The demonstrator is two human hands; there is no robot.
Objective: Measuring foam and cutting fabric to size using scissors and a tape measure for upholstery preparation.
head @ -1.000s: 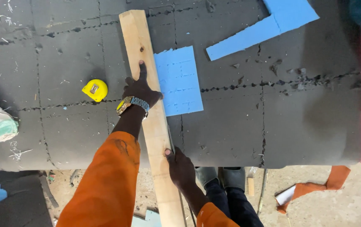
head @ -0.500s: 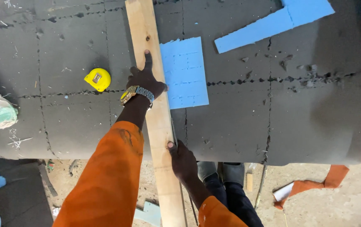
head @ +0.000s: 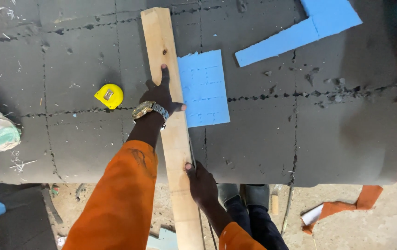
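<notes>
A single head-worn view is given, aimed steeply down at close range onto the dark foam sheet (head: 263, 134); bare ground (head: 383, 227) is shown toward 6 o'clock.

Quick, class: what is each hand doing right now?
Left hand: open, pressed flat on the wooden plank.
Right hand: gripping the plank's right edge near the foam's edge.

Plank (head: 161, 51): pale bare wood, matt, 1 dark knot. Work surface (head: 300, 139): dark grey foam, matt, rough, scored and pitted. Square sheet (head: 205, 88), at 3 o'clock of plank: blue foam, matt, scored. Tape measure (head: 109, 96): glossy yellow plastic. Wristwatch (head: 148, 109): shiny metal.
</notes>
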